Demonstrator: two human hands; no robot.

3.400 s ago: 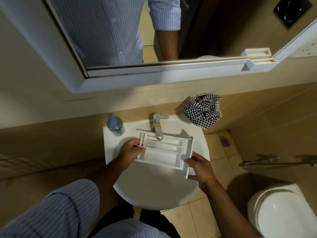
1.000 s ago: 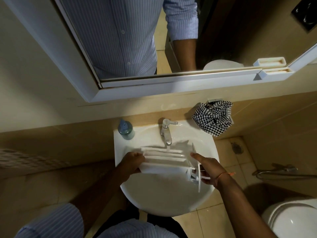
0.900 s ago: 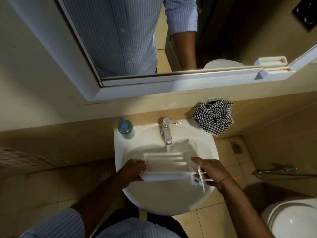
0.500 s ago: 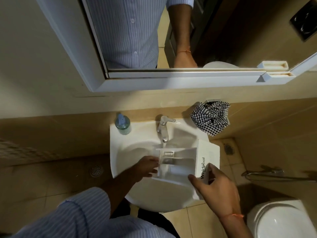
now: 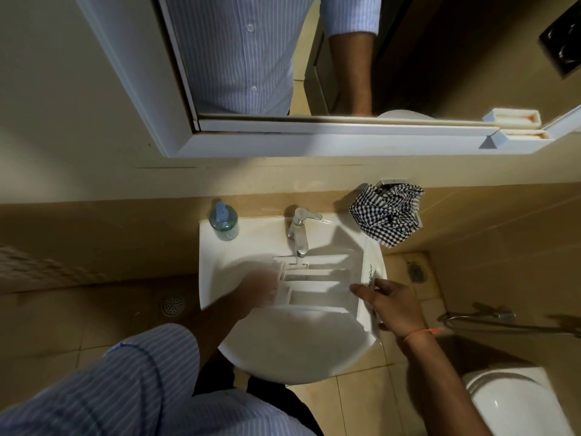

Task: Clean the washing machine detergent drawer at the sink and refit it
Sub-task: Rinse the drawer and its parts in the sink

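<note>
The white detergent drawer (image 5: 317, 283) lies across the white sink (image 5: 292, 350), right under the spout of the chrome tap (image 5: 298, 231). Its compartments face up and its branded front panel (image 5: 371, 278) points right. My right hand (image 5: 393, 305) grips that front panel, thumb on the inner side. My left hand (image 5: 257, 289) is at the drawer's left end and is smeared by motion, so its grip cannot be made out. I cannot tell whether water is running.
A blue-capped soap bottle (image 5: 224, 223) stands on the sink's back left corner. A black-and-white checked cloth (image 5: 388, 212) hangs on the wall at the right. A toilet (image 5: 515, 404) is at the lower right, a hand sprayer hose (image 5: 503, 322) on the right wall, a mirror (image 5: 314, 58) above.
The drawer has been turned so that its front panel faces right and my right hand now grips that panel. My left hand is moving quickly at the drawer's left end.
</note>
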